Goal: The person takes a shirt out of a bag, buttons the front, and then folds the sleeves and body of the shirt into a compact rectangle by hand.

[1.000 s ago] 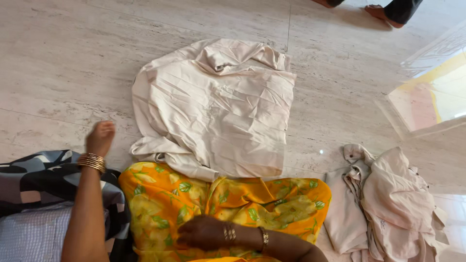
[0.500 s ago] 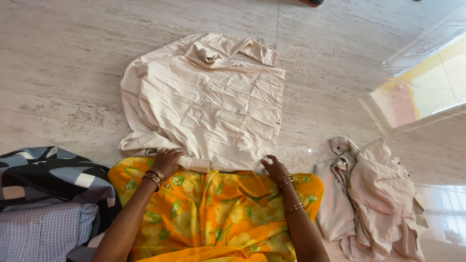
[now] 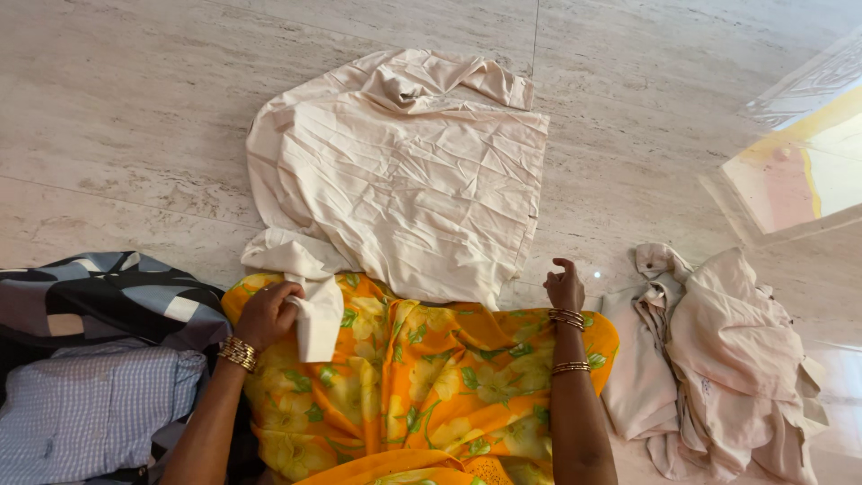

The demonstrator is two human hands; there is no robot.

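A crumpled cream garment (image 3: 404, 180) lies spread on the marble floor in front of me. My left hand (image 3: 268, 314) grips its near left corner, a strip of cream cloth hanging down over my orange flowered skirt (image 3: 422, 386). My right hand (image 3: 565, 287) is raised just off the garment's near right corner, fingers loosely curled, holding nothing. Both wrists carry gold bangles.
A heap of cream clothes (image 3: 718, 368) lies on the floor at my right. At my left are a dark patterned cloth (image 3: 108, 296) and a pale checked cloth (image 3: 81, 413). A pink and yellow floor inlay (image 3: 799, 175) shows at the far right.
My left hand has pulled the garment's near left corner towards me over my skirt. My right hand has let go of the near edge and moved right. The view has shifted slightly.
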